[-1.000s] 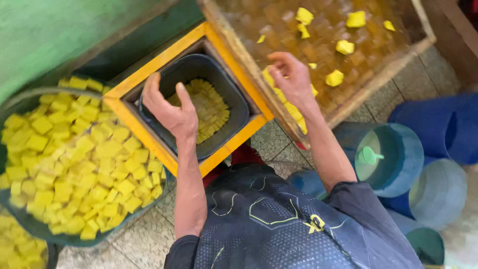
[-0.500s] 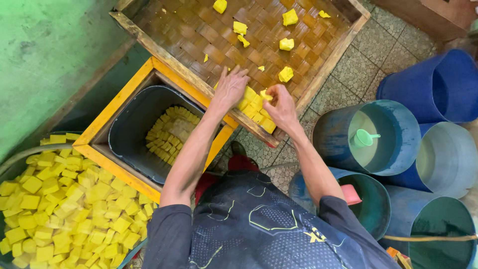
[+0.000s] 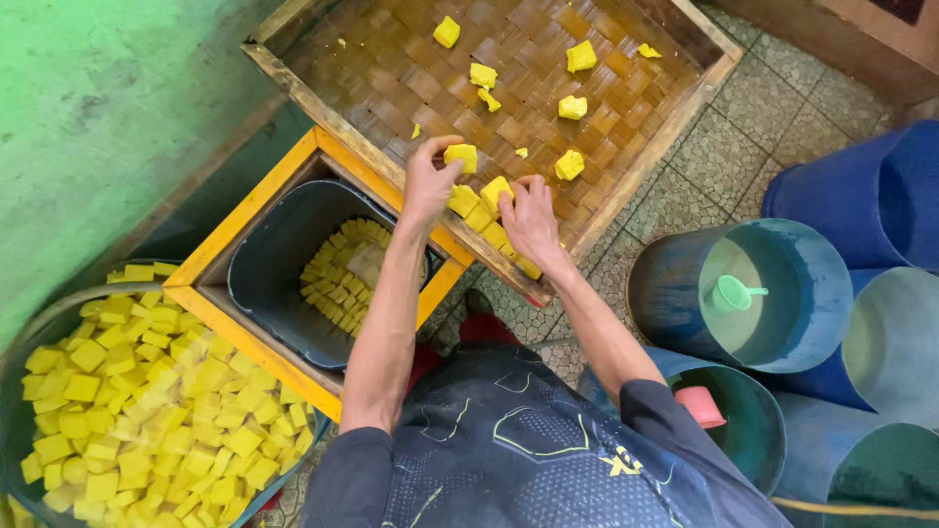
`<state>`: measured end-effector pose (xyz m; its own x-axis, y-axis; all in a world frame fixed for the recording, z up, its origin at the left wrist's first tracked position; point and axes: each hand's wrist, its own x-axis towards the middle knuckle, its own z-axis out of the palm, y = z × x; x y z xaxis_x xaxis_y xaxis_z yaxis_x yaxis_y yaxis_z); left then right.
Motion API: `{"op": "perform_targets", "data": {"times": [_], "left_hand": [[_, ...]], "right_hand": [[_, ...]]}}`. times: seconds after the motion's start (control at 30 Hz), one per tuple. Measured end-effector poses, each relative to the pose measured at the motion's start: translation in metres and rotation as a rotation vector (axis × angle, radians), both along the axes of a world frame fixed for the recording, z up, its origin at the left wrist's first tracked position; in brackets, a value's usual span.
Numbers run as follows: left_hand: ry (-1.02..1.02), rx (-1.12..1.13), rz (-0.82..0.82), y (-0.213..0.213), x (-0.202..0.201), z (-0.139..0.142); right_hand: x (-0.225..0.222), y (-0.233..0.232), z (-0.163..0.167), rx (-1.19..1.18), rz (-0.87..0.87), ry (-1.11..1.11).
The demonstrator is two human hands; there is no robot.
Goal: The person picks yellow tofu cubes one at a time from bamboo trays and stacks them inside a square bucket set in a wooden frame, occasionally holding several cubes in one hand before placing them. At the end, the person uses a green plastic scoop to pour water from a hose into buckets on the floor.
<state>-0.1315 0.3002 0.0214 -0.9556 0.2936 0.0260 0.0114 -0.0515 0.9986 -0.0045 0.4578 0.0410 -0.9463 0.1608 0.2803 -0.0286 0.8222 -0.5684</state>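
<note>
Woven bamboo tray (image 3: 411,78) in rough wood; glossy blue plastic barrels (image 3: 812,264).

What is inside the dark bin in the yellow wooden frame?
The dark bin holds neat rows of yellow cubes against its far side. The left arm covers part of them, and the bin's bottom stays dark.

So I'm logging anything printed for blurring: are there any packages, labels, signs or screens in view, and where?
No packages, labels, signs or screens.
Shirt graphic: only marking, on the person's dark shirt, bottom centre; small yellow shape with thin yellow outlines.
Containers: blue barrels, dark tub, woven tray, all unlabelled.
</note>
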Motion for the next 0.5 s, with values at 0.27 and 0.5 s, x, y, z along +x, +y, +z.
{"op": "perform_targets", "data": {"times": [0.27,0.5], "left_hand": [[-0.588,0.827,0.112,0.004,0.009,-0.027],[-0.451,0.758,0.379,0.022,0.006,-0.022]], "right_hand": [[-0.033,0.004,0.003,-0.379,-0.031,-0.389],[-0.047,-0.007,0.064,-0.852,0.237,0.101]]}}
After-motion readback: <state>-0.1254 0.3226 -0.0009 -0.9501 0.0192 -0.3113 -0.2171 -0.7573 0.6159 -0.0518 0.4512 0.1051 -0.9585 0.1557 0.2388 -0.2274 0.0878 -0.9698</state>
